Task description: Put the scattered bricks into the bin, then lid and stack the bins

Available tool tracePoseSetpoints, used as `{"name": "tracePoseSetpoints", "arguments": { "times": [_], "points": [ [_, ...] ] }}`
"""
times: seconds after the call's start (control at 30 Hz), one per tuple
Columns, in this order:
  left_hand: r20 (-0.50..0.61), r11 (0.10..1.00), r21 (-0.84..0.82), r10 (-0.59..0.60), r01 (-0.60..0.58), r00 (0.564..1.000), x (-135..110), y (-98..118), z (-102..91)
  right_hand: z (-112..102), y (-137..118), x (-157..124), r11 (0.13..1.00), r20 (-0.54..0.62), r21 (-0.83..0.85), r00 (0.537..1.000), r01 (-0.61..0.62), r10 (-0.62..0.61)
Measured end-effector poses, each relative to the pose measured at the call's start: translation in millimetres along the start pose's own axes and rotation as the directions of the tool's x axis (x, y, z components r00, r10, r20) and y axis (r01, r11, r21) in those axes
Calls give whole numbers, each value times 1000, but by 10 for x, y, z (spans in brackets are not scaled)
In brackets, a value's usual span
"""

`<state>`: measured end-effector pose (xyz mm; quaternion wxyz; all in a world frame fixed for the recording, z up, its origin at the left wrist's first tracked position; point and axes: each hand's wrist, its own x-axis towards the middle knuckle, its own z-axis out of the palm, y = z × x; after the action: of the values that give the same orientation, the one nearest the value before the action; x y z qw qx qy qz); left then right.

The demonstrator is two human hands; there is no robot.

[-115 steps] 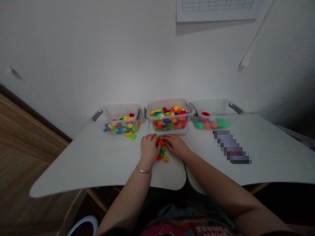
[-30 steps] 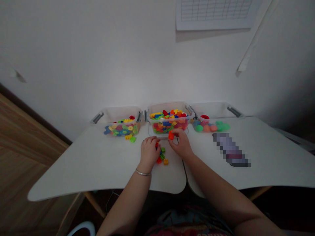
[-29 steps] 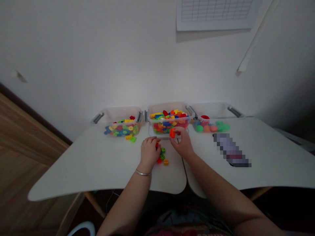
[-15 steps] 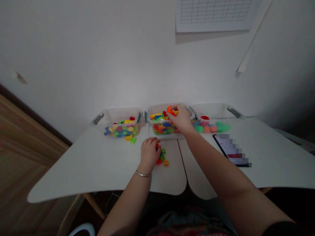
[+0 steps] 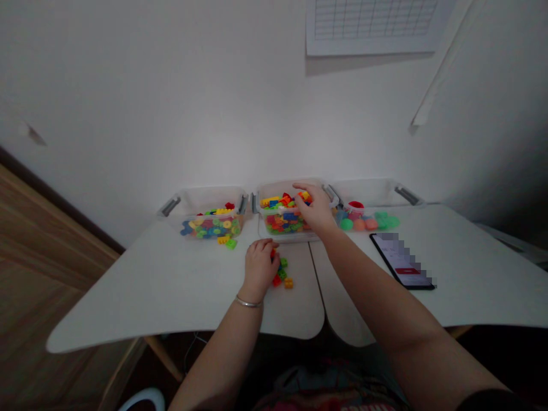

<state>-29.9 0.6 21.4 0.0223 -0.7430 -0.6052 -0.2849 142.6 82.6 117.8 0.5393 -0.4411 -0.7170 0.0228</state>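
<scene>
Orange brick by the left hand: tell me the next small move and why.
Probably best for the left hand to pick up the orange brick. It lies loose just beside that hand, a little apart from the small heap of bricks at the fingertips, while the right hand is over the clear plastic bin.

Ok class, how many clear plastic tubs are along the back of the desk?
3: the left tub, the middle tub with the right hand in it, and the right tub.
</scene>
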Motion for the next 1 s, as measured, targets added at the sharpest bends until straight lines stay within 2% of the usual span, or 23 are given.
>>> {"name": "tracePoseSetpoints", "arguments": {
  "times": [0.1, 0.17, 0.3, 0.43, 0.5, 0.57, 0.83, 1.0],
  "points": [
    [-4, 1000, -20, -6, 6, 1000, 2, -1, 4, -67, -59, -220, 993, -70, 90, 995, 80, -74],
    [-12, 999, -49, -11, 11, 1000, 6, -10, 16, -51, -76, -455, 988, -27, 130, 996, 83, -80],
    [-32, 990, -134, -47, 42, 998, 14, -44, 52, 120, 0, -969, 988, 231, 157, 972, 12, -49],
    [-64, 991, -124, -56, 48, 996, 7, -60, 65, 280, 107, -1260, 991, 460, 132, 886, 5, -66],
    [-70, 995, -74, -66, 61, 995, 0, -52, 55, 314, 135, -1304, 991, 523, 135, 848, 26, -93],
    [-73, 996, -25, -85, 83, 994, -7, -36, 37, 328, 151, -1313, 991, 545, 131, 832, 35, -101],
    [-51, 990, 27, -139, 140, 989, -15, 7, -5, 296, 166, -1310, 1000, 545, -19, 838, 18, -5],
    [-45, 983, 60, -169, 171, 985, -24, 14, 3, 248, 126, -1274, 994, 509, -108, 857, -36, 86]
  ]
}}
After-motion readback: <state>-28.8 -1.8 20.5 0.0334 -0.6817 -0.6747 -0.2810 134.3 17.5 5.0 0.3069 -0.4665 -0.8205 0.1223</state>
